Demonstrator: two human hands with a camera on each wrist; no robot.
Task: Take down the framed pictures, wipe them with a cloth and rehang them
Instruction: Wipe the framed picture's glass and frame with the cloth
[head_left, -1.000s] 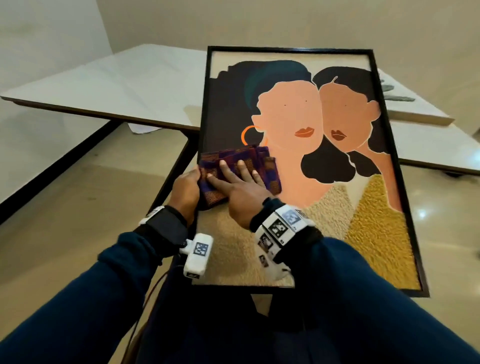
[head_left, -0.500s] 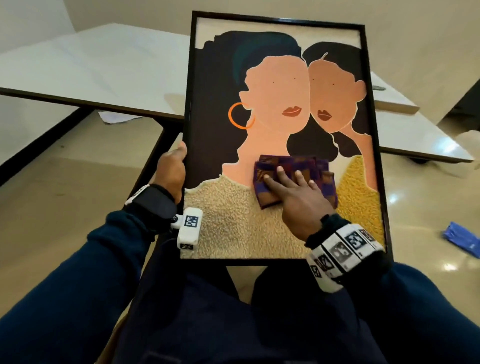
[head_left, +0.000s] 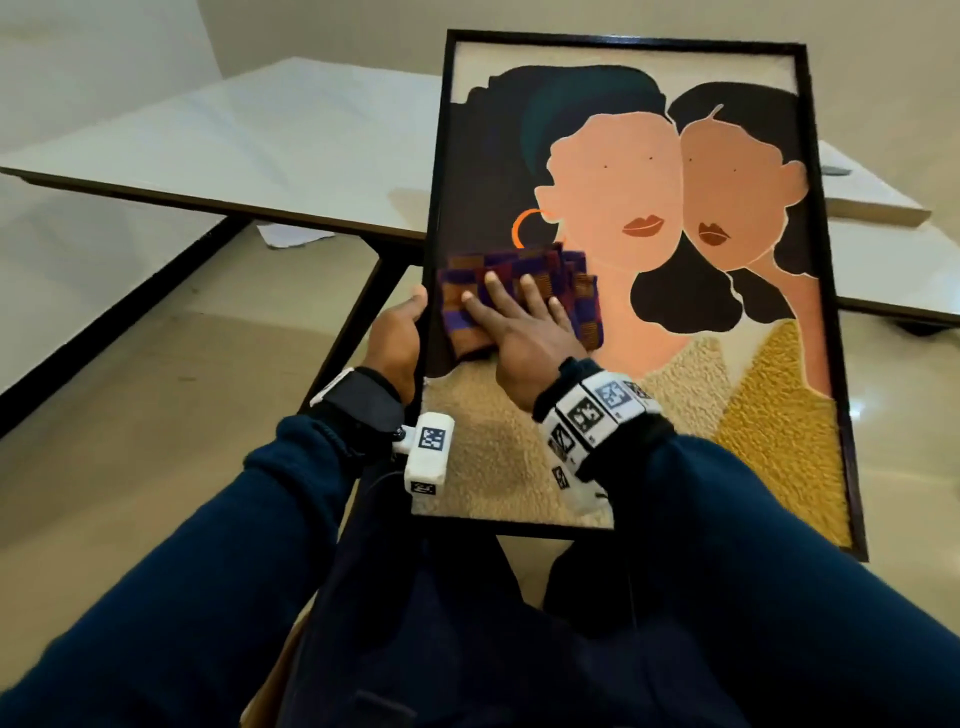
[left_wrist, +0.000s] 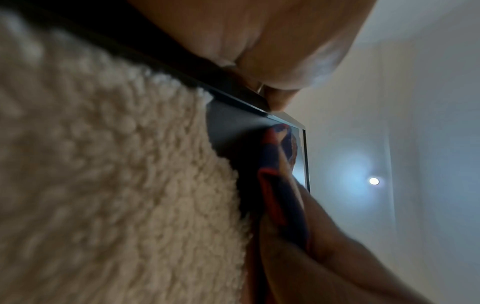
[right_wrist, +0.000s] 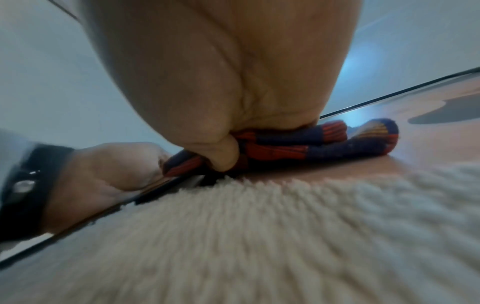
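A black-framed picture of two faces rests on my lap, its far end tilted up. My left hand grips the frame's left edge, thumb on the front. A folded purple and orange checked cloth lies on the picture's left side, below the orange earring. My right hand presses flat on the cloth with straight, spread fingers. In the right wrist view the cloth sits bunched under the palm, and the left hand holds the frame just beside it.
A white table with a dark edge and black legs stands ahead at left. A second white tabletop runs behind the frame at right. A sheet of paper lies on the beige floor under the table.
My right hand has slid the cloth from the picture's lower middle back to its left side, close to the left hand. The view has also shifted.
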